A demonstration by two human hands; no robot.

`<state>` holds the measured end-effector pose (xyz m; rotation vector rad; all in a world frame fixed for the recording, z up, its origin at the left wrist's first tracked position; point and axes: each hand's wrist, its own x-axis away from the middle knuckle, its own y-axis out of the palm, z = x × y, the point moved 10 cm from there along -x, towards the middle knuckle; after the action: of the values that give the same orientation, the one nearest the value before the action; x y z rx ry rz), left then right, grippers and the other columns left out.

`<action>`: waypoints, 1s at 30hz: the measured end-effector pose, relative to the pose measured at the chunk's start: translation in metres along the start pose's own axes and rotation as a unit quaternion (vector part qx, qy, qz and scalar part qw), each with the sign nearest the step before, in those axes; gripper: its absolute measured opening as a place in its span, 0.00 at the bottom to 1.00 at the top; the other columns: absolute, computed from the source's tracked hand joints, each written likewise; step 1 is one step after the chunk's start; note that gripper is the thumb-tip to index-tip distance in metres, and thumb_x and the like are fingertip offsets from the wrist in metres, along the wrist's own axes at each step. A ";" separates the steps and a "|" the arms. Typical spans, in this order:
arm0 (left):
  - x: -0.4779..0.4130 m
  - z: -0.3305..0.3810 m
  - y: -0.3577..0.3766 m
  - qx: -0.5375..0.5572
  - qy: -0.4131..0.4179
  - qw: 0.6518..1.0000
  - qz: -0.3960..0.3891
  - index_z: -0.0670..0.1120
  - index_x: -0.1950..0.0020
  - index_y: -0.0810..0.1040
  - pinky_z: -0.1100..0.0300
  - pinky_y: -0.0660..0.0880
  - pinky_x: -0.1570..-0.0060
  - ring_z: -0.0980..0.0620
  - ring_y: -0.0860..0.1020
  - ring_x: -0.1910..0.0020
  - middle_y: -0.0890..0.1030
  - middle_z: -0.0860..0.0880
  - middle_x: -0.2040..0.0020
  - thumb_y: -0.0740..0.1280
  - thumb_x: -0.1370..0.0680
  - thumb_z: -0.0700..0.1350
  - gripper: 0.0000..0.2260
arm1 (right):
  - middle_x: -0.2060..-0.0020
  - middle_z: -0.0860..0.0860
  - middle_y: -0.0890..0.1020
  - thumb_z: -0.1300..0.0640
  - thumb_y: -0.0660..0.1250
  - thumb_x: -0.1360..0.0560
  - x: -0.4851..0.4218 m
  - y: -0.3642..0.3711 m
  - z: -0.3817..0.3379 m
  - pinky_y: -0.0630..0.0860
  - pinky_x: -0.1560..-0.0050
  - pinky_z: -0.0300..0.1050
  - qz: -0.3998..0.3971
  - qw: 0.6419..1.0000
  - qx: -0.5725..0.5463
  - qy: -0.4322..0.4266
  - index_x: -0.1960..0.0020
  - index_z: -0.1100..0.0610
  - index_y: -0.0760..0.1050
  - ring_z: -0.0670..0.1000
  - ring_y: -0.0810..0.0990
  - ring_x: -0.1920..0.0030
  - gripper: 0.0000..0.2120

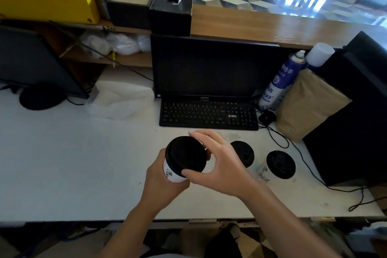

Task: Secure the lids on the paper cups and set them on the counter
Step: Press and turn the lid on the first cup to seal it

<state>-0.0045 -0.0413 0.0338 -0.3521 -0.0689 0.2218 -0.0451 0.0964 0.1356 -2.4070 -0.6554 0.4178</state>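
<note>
A white paper cup (pixel 171 174) with a black lid (pixel 185 155) is held above the white counter (pixel 73 163). My left hand (pixel 161 182) wraps around the cup's side from below. My right hand (pixel 217 165) grips the lid's rim, thumb at the near edge and fingers over the far edge. Two more lidded cups stand on the counter to the right: one (pixel 244 153) is partly hidden behind my right hand, the other (pixel 279 165) stands apart further right.
A black keyboard (pixel 208 114) and monitor (pixel 209 67) lie just behind the cups. Spray cans (pixel 280 81), a brown paper bag (pixel 307 104) and a black box (pixel 356 115) crowd the right side, with cables (pixel 293 151) trailing past the cups. White paper (pixel 121 100) lies at left.
</note>
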 end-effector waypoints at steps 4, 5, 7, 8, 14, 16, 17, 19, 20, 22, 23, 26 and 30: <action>0.002 -0.002 -0.009 0.014 -0.002 0.999 0.034 0.62 0.38 0.70 0.74 0.76 0.55 0.65 0.79 0.46 0.81 0.60 0.46 0.82 0.35 0.44 0.33 | 0.35 0.43 0.74 0.48 0.77 0.32 -0.003 -0.001 0.000 0.77 0.49 0.40 0.005 0.998 -0.064 0.011 0.24 0.52 0.68 0.49 0.74 0.41 0.39; 0.002 -0.003 -0.010 0.016 -0.002 0.999 0.036 0.60 0.36 0.70 0.73 0.77 0.55 0.63 0.79 0.45 0.81 0.59 0.45 0.82 0.35 0.44 0.33 | 0.35 0.43 0.74 0.49 0.77 0.32 -0.004 -0.001 0.000 0.77 0.50 0.40 0.003 0.997 -0.080 0.015 0.24 0.52 0.68 0.50 0.74 0.41 0.39; 0.003 -0.003 -0.012 0.019 -0.003 0.999 0.037 0.59 0.34 0.70 0.72 0.78 0.54 0.62 0.79 0.45 0.81 0.59 0.44 0.82 0.34 0.44 0.34 | 0.35 0.43 0.74 0.50 0.78 0.32 -0.005 -0.001 0.000 0.78 0.50 0.40 -0.007 0.995 -0.095 0.021 0.24 0.51 0.68 0.50 0.75 0.42 0.39; 0.004 -0.001 -0.012 0.021 0.000 0.999 0.037 0.59 0.34 0.70 0.72 0.78 0.54 0.63 0.79 0.45 0.80 0.59 0.44 0.82 0.34 0.44 0.34 | 0.35 0.43 0.74 0.50 0.78 0.32 -0.005 -0.001 -0.002 0.78 0.49 0.41 -0.011 0.995 -0.094 0.023 0.24 0.50 0.68 0.50 0.75 0.42 0.39; 0.010 0.012 -0.021 0.027 0.015 0.998 0.062 0.65 0.38 0.68 0.73 0.76 0.54 0.67 0.78 0.44 0.79 0.62 0.44 0.81 0.34 0.40 0.35 | 0.35 0.42 0.73 0.51 0.79 0.31 -0.006 -0.004 -0.015 0.79 0.47 0.41 -0.026 0.998 -0.060 0.017 0.24 0.49 0.68 0.47 0.76 0.46 0.39; 0.011 0.015 -0.024 0.030 0.018 0.997 0.073 0.65 0.37 0.67 0.73 0.77 0.53 0.66 0.77 0.43 0.79 0.62 0.43 0.81 0.34 0.40 0.36 | 0.35 0.41 0.73 0.48 0.79 0.32 -0.006 -0.005 -0.022 0.79 0.48 0.41 -0.020 0.999 -0.045 0.014 0.23 0.49 0.67 0.47 0.76 0.49 0.40; 0.012 0.016 -0.026 0.031 0.018 0.996 0.079 0.64 0.36 0.67 0.73 0.77 0.52 0.65 0.78 0.43 0.79 0.61 0.43 0.81 0.34 0.41 0.37 | 0.35 0.41 0.73 0.47 0.79 0.32 -0.006 -0.006 -0.024 0.79 0.48 0.40 -0.014 0.999 -0.039 0.017 0.23 0.49 0.66 0.47 0.76 0.50 0.41; 0.013 0.014 -0.030 0.036 0.015 0.996 0.086 0.59 0.32 0.68 0.69 0.79 0.50 0.62 0.78 0.42 0.79 0.59 0.41 0.82 0.34 0.42 0.37 | 0.37 0.41 0.73 0.46 0.80 0.33 -0.007 -0.006 -0.028 0.79 0.50 0.41 -0.002 0.999 -0.044 0.024 0.23 0.49 0.67 0.48 0.76 0.54 0.42; 0.013 0.013 -0.031 0.038 0.015 0.996 0.082 0.56 0.30 0.68 0.66 0.80 0.48 0.59 0.79 0.42 0.80 0.57 0.40 0.82 0.34 0.42 0.37 | 0.39 0.41 0.73 0.46 0.80 0.34 -0.008 -0.006 -0.030 0.79 0.52 0.41 0.003 0.998 -0.054 0.021 0.23 0.49 0.67 0.48 0.76 0.54 0.43; 0.011 0.009 -0.029 0.037 0.017 0.998 0.056 0.52 0.29 0.70 0.57 0.81 0.45 0.53 0.80 0.41 0.80 0.54 0.40 0.81 0.35 0.45 0.36 | 0.40 0.42 0.73 0.46 0.81 0.35 -0.010 -0.005 -0.033 0.78 0.54 0.40 0.004 0.998 -0.064 0.017 0.24 0.51 0.68 0.47 0.75 0.55 0.43; 0.009 0.007 -0.027 0.033 0.014 0.999 0.040 0.53 0.30 0.70 0.54 0.82 0.45 0.52 0.80 0.41 0.81 0.53 0.41 0.81 0.35 0.47 0.36 | 0.41 0.42 0.71 0.46 0.81 0.34 -0.011 -0.004 -0.034 0.76 0.55 0.37 -0.002 0.998 -0.055 0.018 0.23 0.51 0.68 0.44 0.74 0.55 0.43; 0.007 0.004 -0.022 0.009 0.004 1.000 -0.007 0.55 0.33 0.72 0.50 0.83 0.48 0.54 0.81 0.45 0.82 0.54 0.44 0.79 0.36 0.50 0.34 | 0.43 0.43 0.68 0.44 0.79 0.32 -0.014 0.001 -0.038 0.70 0.51 0.33 -0.035 0.999 -0.011 0.026 0.23 0.51 0.67 0.39 0.70 0.53 0.42; 0.002 0.012 -0.023 -0.010 0.007 1.000 -0.022 0.55 0.37 0.72 0.51 0.83 0.49 0.51 0.82 0.48 0.82 0.50 0.47 0.79 0.33 0.41 0.28 | 0.46 0.42 0.67 0.35 0.72 0.31 -0.023 -0.003 -0.045 0.77 0.48 0.39 -0.057 0.995 0.076 0.043 0.30 0.47 0.71 0.43 0.73 0.48 0.34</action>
<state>0.0008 -0.0581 0.0528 -0.3716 -0.0649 0.1754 -0.0459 0.0644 0.1749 -2.2185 -0.6932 0.3044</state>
